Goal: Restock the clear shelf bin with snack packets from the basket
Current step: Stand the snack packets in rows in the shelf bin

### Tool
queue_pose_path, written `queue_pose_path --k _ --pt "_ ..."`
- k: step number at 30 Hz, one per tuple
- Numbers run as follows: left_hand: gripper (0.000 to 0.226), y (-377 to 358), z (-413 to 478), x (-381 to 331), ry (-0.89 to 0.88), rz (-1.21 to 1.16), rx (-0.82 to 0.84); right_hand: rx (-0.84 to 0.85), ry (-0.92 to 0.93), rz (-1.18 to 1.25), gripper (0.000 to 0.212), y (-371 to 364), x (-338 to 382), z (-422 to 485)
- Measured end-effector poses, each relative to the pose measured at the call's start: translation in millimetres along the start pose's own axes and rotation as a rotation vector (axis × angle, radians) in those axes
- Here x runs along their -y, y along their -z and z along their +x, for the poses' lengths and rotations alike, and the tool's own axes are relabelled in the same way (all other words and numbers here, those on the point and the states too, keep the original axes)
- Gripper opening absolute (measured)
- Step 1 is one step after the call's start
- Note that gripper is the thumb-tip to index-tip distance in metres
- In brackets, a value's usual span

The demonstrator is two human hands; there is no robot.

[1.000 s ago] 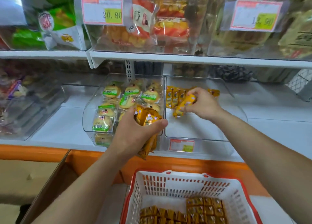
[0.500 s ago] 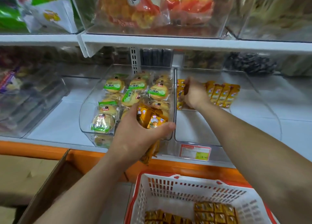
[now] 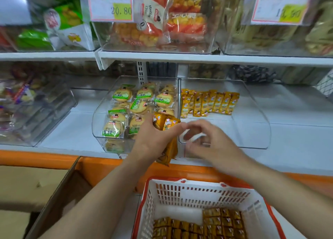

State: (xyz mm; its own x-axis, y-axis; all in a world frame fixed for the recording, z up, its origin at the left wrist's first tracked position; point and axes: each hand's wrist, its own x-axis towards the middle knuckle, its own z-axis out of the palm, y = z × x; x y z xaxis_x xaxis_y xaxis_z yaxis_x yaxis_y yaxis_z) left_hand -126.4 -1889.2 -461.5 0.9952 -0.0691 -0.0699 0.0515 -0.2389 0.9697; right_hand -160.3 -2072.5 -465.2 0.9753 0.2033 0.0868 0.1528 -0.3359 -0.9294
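At the centre of the frame the left hand (image 3: pixel 151 141) grips a bundle of snack packets (image 3: pixel 166 124), fingers clamped round it, over the front edge of the shelf (image 3: pixel 68 130) where two bins meet. The right hand (image 3: pixel 209 143) is blurred just beside it, its fingers (image 3: pixel 193 125) loosely curled and apart with nothing seen between them, thumb tip close to the bundle. Behind that hand, right of centre, the clear shelf bin (image 3: pixel 255 112) holds a row of packets (image 3: pixel 209 102) standing against its back wall; the floor from the row to the low front lip is bare, and its curved right wall rises higher. Touching its left wall, the neighbouring bin (image 3: pixel 98 123) is packed with green-labelled biscuits (image 3: pixel 122 96). The upper shelf (image 3: pixel 198 58) overhangs both bins. At the bottom of the frame the basket (image 3: pixel 182 182) sits below the hands, loose packets (image 3: pixel 221 219) covering part of its bottom. A cardboard box (image 3: pixel 59 190) stands at lower left.
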Motion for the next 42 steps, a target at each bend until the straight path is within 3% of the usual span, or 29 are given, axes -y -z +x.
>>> queue_pose_path --k 3,6,8,10,14,17,23,29,32,34,37,42 --pt "0.05 -17 -10 0 0.002 -0.072 0.024 0.013 -0.059 -0.024 0.057 -15 4 -31" --pt "0.047 -28 -15 1 0.028 -0.123 0.052 -0.1 -0.1 -0.071 0.049 -20 2 -32" --pt "0.04 -31 -18 -3 0.053 -0.164 0.077 -0.098 -0.127 0.031 0.038 -16 1 -36" --pt "0.051 -30 -17 -5 0.132 -0.254 0.1 -0.084 -0.144 0.188 0.031 -12 -1 -36" --pt "0.019 -27 -16 -8 0.184 -0.32 0.153 -0.094 -0.194 0.445 0.027 -3 -4 -37" --pt "0.016 -26 -16 -8 0.123 -0.304 0.257 -0.106 -0.219 0.539 0.027 3 -7 -36" --pt "0.028 -19 -14 -7 0.054 -0.225 0.322 -0.097 -0.242 0.589 0.028 7 -12 -30" --pt "0.095 -10 -8 -1 0.115 -0.235 0.249 -0.141 -0.275 0.589 0.023 8 -13 -20" --pt "0.108 -2 -5 -1 0.078 -0.201 0.178 -0.282 -0.264 0.607 0.022 21 -15 -9" --pt "0.106 4 -4 -2 0.054 -0.144 0.145 -0.371 -0.197 0.438 0.018 36 -19 2" --pt "0.086 12 2 2 0.047 -0.112 0.092 -0.493 -0.115 0.057 0.029 55 -32 29" --pt "0.044 18 11 9 0.053 -0.101 0.042 -0.363 -0.145 -0.451 0.04 71 -55 88"
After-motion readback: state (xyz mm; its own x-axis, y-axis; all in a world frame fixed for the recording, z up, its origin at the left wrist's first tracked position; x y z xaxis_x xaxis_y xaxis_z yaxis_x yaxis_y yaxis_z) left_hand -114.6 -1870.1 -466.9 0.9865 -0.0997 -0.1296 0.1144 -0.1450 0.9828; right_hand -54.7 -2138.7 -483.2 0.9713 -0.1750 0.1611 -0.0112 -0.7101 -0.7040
